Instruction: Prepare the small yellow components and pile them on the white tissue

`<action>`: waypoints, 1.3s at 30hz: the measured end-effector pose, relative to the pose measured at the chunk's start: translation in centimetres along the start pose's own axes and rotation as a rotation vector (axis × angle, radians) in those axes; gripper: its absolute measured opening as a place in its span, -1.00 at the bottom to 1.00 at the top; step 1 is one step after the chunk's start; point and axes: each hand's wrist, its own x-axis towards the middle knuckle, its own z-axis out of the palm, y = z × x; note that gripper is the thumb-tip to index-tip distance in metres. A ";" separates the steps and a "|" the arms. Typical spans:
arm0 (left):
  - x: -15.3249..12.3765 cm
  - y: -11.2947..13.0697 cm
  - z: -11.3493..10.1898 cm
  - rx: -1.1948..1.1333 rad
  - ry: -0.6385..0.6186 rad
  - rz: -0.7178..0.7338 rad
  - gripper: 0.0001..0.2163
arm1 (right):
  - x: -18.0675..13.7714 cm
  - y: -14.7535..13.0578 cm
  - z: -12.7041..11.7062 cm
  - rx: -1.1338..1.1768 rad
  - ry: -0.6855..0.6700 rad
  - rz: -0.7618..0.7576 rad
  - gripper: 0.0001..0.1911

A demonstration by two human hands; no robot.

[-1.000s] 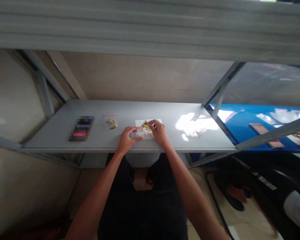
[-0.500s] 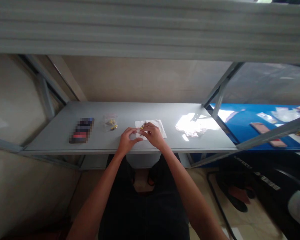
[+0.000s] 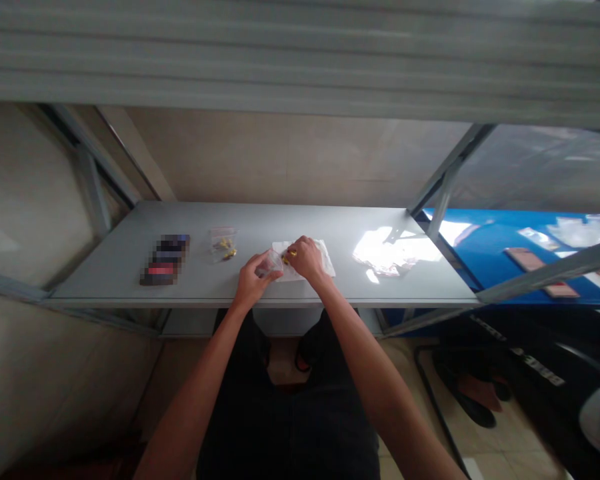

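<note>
My left hand [image 3: 251, 279] is closed on a small clear plastic bag [image 3: 271, 263], its mouth facing right. Beside it, a white sheet [image 3: 326, 261] lies on the grey shelf. Over this sheet my right hand [image 3: 307, 258] bends downward with its fingers curled together. Small gold-coloured pieces [image 3: 287, 256] show at its fingertips, just right of the bag. Whatever those fingers pinch is too small and too covered to make out. Further left lies another clear zip bag [image 3: 222, 233] with similar gold-coloured pieces in and against it.
A pixelated dark object [image 3: 164, 260] lies at the left of the shelf [image 3: 260, 220]. Shiny clear packets [image 3: 385, 252] sit in sunlight on the right. Metal posts [image 3: 445, 183] and an upper shelf [image 3: 300, 60] frame the space. A blue table [image 3: 485, 233] adjoins on the right, holding a phone [image 3: 540, 270].
My right hand has drawn away from the bag's mouth, moving slightly right onto the gold-coloured pieces on the sheet. The left hand keeps the bag, which now shows more openly.
</note>
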 end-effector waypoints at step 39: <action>-0.2 1.1 0.0 0.064 -0.014 0.066 -0.34 | -4.7 2.5 -0.8 0.141 0.126 0.227 -0.79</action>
